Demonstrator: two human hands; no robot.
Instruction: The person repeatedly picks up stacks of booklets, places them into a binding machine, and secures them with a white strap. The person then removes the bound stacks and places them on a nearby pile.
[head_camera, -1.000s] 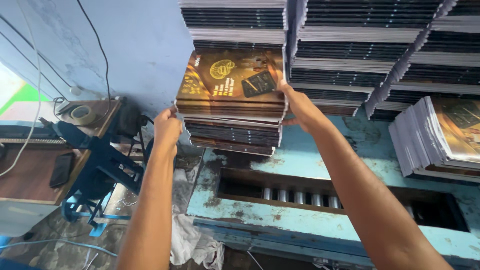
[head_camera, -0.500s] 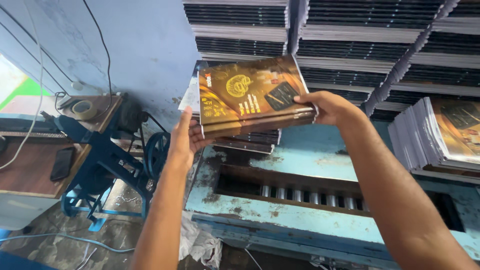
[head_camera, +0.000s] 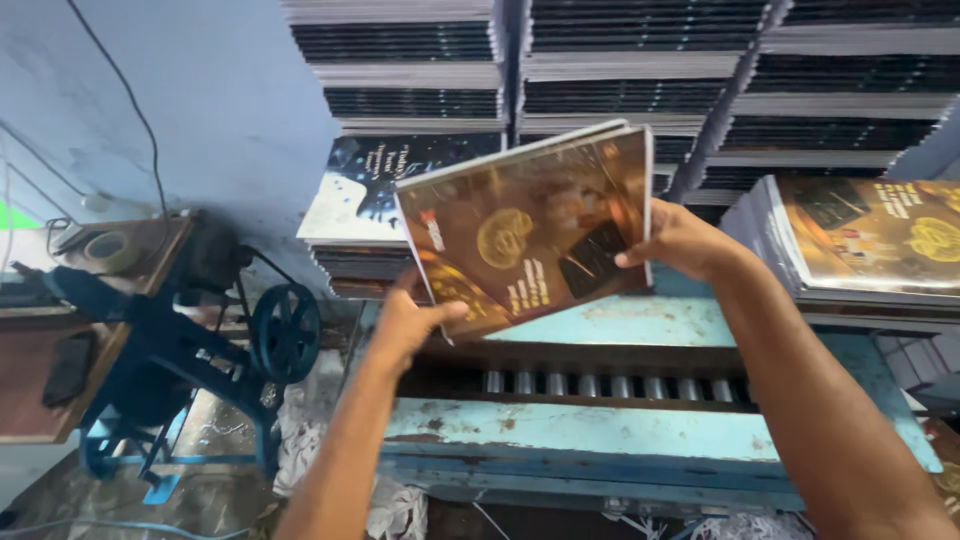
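Brown-gold glossy booklet bundle (head_camera: 530, 235) tilted midair, left hand (head_camera: 410, 322) grip closed on bottom corner, right hand (head_camera: 680, 240) pinching its right edge, chipped blue surface (head_camera: 600, 430) below

Both bare arms reach forward and up. The left hand (head_camera: 405, 325) curls upward with its thumb pressed across, gripping; the right hand (head_camera: 675, 242) clamps from the side, thumb forward, wrist bent.
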